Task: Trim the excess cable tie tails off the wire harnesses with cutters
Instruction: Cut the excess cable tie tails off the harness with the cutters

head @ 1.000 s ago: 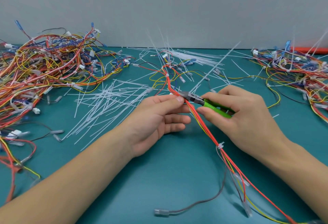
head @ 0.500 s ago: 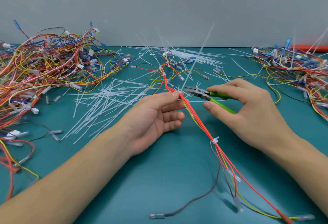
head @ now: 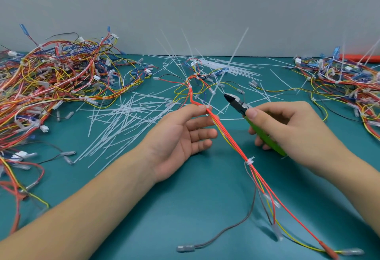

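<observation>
A wire harness (head: 229,138) of red, orange and yellow wires runs from the table's middle down to the lower right. My left hand (head: 181,134) pinches it between thumb and forefinger at a white cable tie (head: 208,106) whose long tail (head: 230,62) sticks up and to the right. A second tie (head: 249,160) lower on the bundle has only a short stub. My right hand (head: 287,128) holds green-handled cutters (head: 255,124); their dark jaws (head: 231,97) point up and left, lifted clear to the right of the tail.
A pile of cut white tie tails (head: 123,122) lies left of my hands. A big heap of harnesses (head: 53,87) fills the left side, another heap (head: 345,82) the right. Loose uncut ties (head: 226,67) lie at the back by the grey wall.
The cutters have drawn back from the bundle, up and to the right. The harness has been lifted and the long tie tail now stands more upright.
</observation>
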`<state>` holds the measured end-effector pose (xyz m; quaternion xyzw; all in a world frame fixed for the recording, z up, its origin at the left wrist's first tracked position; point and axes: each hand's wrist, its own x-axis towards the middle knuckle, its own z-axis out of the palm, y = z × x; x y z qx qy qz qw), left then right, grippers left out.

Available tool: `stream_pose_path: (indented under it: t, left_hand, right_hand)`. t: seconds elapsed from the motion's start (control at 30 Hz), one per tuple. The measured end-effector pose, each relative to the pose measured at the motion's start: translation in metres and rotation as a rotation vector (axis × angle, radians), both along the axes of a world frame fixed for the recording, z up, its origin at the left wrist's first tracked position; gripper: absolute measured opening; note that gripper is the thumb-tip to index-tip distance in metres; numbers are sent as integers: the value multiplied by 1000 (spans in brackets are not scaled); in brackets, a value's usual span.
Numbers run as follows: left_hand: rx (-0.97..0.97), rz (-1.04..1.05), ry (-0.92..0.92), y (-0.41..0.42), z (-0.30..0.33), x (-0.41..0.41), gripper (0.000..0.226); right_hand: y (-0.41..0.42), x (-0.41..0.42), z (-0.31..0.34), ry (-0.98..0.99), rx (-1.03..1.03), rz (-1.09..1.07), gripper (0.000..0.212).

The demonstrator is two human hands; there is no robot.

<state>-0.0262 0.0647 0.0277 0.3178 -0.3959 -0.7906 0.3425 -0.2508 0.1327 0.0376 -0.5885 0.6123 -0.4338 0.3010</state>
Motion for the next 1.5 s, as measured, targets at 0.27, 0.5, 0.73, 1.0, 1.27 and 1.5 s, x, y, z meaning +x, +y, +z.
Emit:
stream_pose_path:
  t: [0.27, 0.5, 0.73, 1.0, 1.27, 1.5]
  left_hand:
    - [-56, 14, -24, 1, -1, -1, 17]
    - [-20, 51, -43, 1, -1, -2, 17]
    - [-19, 80, -58, 3, 0, -3, 12]
    - [-50, 79, -67, 6, 2, -4, 7]
    - [8, 52, -24, 4, 2, -1, 19]
    - [-27, 44, -54, 4, 1, -1, 15]
  right_hand:
    - [2, 4, 4, -39, 55, 0, 40]
    - [-1, 4, 6, -195, 104, -4, 46]
    - [2, 4, 6, -153, 118, 78, 42]
    - [1, 4, 1, -105, 79, 94, 39]
    - [1, 2, -11, 291, -134, 84, 16]
    - [-4, -3, -13, 285, -216, 8, 21]
